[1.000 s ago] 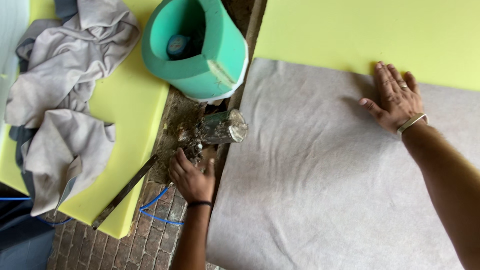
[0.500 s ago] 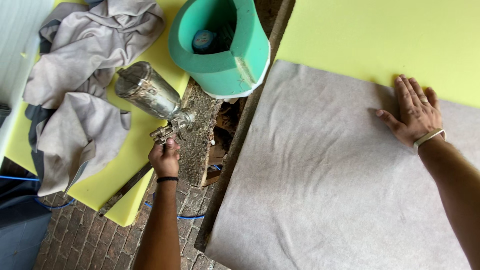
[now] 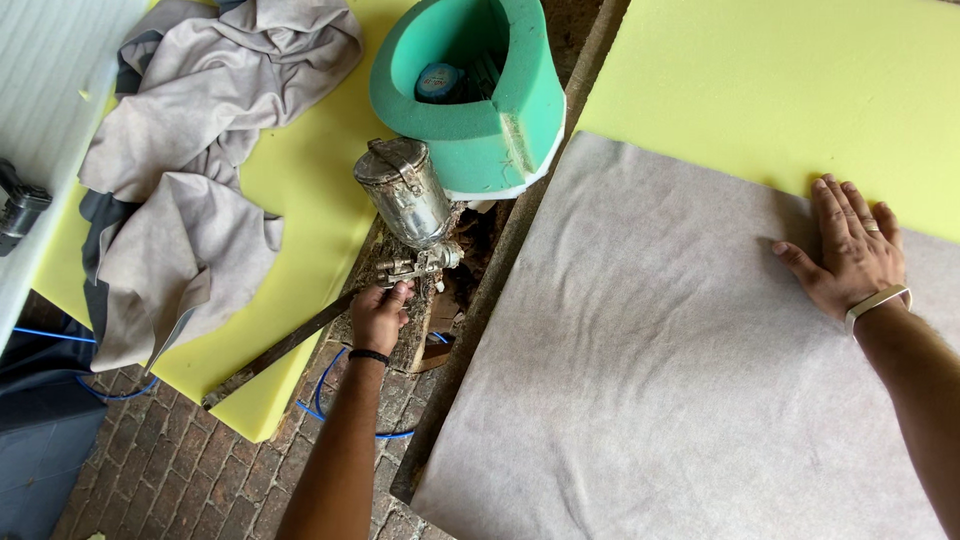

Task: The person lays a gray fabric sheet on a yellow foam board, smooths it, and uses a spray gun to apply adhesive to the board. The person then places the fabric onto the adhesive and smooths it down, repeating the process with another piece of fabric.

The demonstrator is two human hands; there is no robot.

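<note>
Our left hand (image 3: pixel 378 318) has its fingers (image 3: pixel 398 297) curled around the grip of the spray gun (image 3: pixel 408 215), metal cup up, held over the gap between the two foam slabs, just below the green foam ring (image 3: pixel 480 120). Our right hand (image 3: pixel 850 250) lies flat, fingers spread, pinning the grey fabric sheet (image 3: pixel 640 370) onto the yellow foam (image 3: pixel 780 80). Looks like we're mid-carry with the gun; next it'd need swinging over the sheet, nozzle aimed down.
</note>
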